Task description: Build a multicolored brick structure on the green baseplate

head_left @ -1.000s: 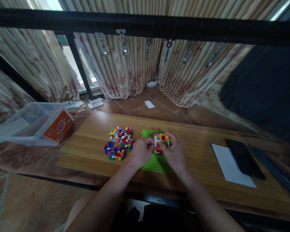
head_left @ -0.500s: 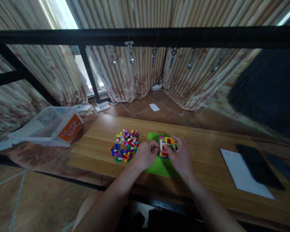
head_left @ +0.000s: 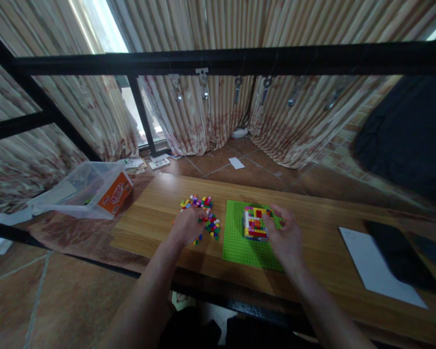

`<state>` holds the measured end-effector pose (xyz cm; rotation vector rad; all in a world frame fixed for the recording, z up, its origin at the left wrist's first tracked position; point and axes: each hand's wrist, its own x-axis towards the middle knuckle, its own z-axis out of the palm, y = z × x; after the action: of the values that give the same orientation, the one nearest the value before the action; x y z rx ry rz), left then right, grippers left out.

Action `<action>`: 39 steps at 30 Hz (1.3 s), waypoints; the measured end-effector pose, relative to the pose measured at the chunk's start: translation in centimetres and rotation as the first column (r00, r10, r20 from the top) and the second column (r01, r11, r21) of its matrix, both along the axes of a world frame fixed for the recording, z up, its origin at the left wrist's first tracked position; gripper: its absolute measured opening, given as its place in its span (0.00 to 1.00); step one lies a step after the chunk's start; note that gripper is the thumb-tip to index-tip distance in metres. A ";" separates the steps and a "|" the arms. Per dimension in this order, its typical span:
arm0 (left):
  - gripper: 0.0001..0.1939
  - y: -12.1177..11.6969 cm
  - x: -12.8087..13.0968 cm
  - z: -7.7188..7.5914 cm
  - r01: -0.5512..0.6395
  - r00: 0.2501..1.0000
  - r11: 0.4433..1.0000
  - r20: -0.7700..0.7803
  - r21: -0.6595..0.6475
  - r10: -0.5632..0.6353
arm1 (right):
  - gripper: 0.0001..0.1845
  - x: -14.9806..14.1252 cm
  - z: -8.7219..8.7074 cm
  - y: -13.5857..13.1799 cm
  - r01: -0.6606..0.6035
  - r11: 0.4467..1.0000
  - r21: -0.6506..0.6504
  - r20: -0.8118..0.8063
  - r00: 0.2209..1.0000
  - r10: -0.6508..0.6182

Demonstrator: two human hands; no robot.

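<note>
A low build of colourful toy bricks (head_left: 255,228), with white, red and yellow on top, sits on a green studded baseplate (head_left: 236,252). My right hand (head_left: 285,235) is at the build's right side, thumb and fingers apart, the thumb by its right edge. Whether the thumb touches the bricks I cannot tell. Over the pile of loose bricks (head_left: 213,224) to the left is my left hand (head_left: 189,225), palm down, forefinger stretched out to the right. Its other fingertips are hidden, and it covers part of the pile.
The wooden board (head_left: 141,218) lies under everything. Left of it stands a clear plastic bin (head_left: 94,186) with an orange label. White paper (head_left: 378,271) and a dark flat panel (head_left: 403,254) lie at the right. A black bar (head_left: 218,63) crosses above, before curtains.
My left hand has gone from the build's left side to the loose bricks. My right hand has drawn back rightward, its thumb off the top middle of the build.
</note>
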<state>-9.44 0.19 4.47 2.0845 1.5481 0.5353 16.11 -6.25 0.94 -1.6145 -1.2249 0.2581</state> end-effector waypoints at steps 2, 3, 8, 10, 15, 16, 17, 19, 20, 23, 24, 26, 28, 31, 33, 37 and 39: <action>0.10 -0.3 0.4 0.0 0.014 0.994 1.000 -0.112 0.006 -0.013 | 0.17 -0.1 0.0 0.0 -0.005 1.000 -0.006 -0.012 1.000 0.005; 0.10 -0.5 0.6 0.0 0.017 0.987 1.000 -0.163 0.005 -0.016 | 0.17 -0.2 0.0 0.0 -0.006 1.000 -0.009 -0.016 1.000 0.006; 0.08 -0.4 1.2 -0.1 0.025 0.976 1.000 -0.216 0.005 -0.023 | 0.17 0.0 0.2 0.1 0.004 1.000 -0.013 -0.023 1.000 -0.004; 0.07 -0.2 1.3 -0.1 0.056 0.985 0.998 -0.167 0.022 -0.051 | 0.16 0.1 0.5 0.0 0.008 1.000 0.007 -0.029 1.000 -0.008; 0.07 -0.3 2.5 0.0 0.199 0.960 0.979 0.213 -0.052 -0.184 | 0.12 -0.1 2.1 -0.6 -0.098 0.992 0.081 0.002 0.995 0.098; 0.07 -0.5 3.0 0.1 0.249 0.932 0.965 0.293 -0.084 -0.215 | 0.11 -0.2 2.5 -0.8 -0.155 0.985 0.076 0.018 0.988 0.154; 0.07 -0.8 3.5 0.3 0.303 0.900 0.946 0.361 -0.118 -0.243 | 0.11 -0.5 2.7 -1.0 -0.221 0.973 0.060 0.038 0.975 0.219; 0.08 -1.3 4.5 0.6 0.399 0.842 0.898 0.463 -0.185 -0.279 | 0.12 -0.9 3.1 -1.6 -0.349 0.937 0.015 0.088 0.934 0.346; 0.08 -1.5 5.0 0.8 0.438 0.816 0.874 0.502 -0.212 -0.287 | 0.12 -1.1 3.2 -1.8 -0.401 0.916 -0.012 0.116 0.910 0.399; 0.10 -2.0 6.0 1.1 0.515 0.750 0.819 0.595 -0.253 -0.288 | 0.14 -1.3 3.2 -2.5 -0.481 0.874 -0.060 0.174 0.857 0.484; 0.10 -2.0 6.2 1.2 0.529 0.735 0.808 0.616 -0.259 -0.284 | 0.14 -1.3 3.1 -2.6 -0.490 0.869 -0.064 0.180 0.851 0.493; 0.11 -2.1 6.5 1.3 0.540 0.722 0.795 0.638 -0.275 -0.270 | 0.13 -1.1 3.1 -2.8 -0.491 0.869 -0.060 0.174 0.852 0.494; 0.11 -2.1 6.6 1.3 0.539 0.722 0.791 0.643 -0.291 -0.255 | 0.12 -0.9 3.2 -2.8 -0.482 0.874 -0.054 0.154 0.861 0.485; 0.12 -2.2 6.9 1.3 0.533 0.716 0.795 0.654 -0.289 -0.242 | 0.11 -0.5 3.4 -2.8 -0.481 0.875 -0.060 0.127 0.866 0.484; 0.12 -2.2 7.1 1.3 0.529 0.706 0.805 0.666 -0.269 -0.242 | 0.10 -0.3 3.7 -2.8 -0.483 0.873 -0.060 0.115 0.866 0.487; 0.13 -2.4 7.7 1.0 0.498 0.683 0.834 0.700 -0.238 -0.208 | 0.10 0.2 4.1 -2.8 -0.469 0.881 -0.071 0.077 0.878 0.473; 0.13 -2.3 7.9 0.8 0.463 0.687 0.856 0.704 -0.232 -0.180 | 0.10 0.9 4.1 -2.7 -0.432 0.898 -0.082 0.059 0.898 0.437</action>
<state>-1.59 -2.11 5.31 1.5445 0.7508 0.6654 16.97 -8.96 5.01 -1.3983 -1.6482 0.5288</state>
